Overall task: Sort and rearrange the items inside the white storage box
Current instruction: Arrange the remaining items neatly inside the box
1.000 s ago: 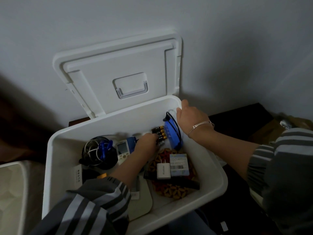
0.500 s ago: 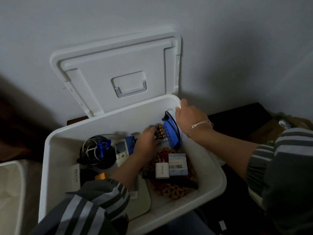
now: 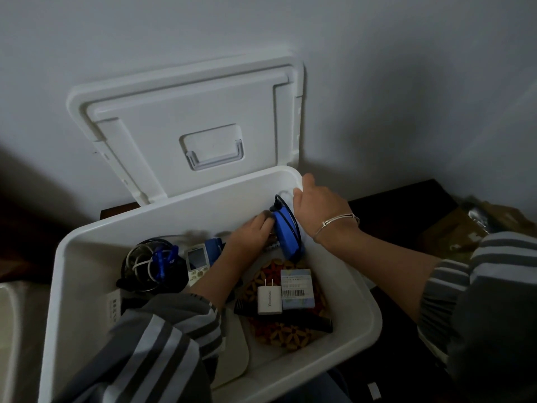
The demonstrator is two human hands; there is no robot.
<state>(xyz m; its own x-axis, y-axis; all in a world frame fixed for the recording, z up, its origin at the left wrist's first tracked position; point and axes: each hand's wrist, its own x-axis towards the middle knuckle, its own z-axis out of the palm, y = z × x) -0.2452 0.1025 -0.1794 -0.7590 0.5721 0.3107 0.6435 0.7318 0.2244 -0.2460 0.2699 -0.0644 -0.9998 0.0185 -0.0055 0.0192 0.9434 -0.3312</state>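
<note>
Sorting midway — left hand (image 3: 251,235) curled against the central blue device (image 3: 287,237), right hand (image 3: 319,205) at the white storage box (image 3: 203,216) rim, both grips unclear — charger (image 3: 269,299) and cables (image 3: 145,263) unsorted.

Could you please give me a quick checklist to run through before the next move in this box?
1. Lid open, leaning against the wall: ok.
2. Left hand inside the white storage box, beside the blue device: ok.
3. Left hand's grip on anything: cannot tell, fingers hidden.
4. Right hand at the box's far right corner: ok; its grip: cannot tell.
5. White charger lying apart from both hands: ok.
</note>
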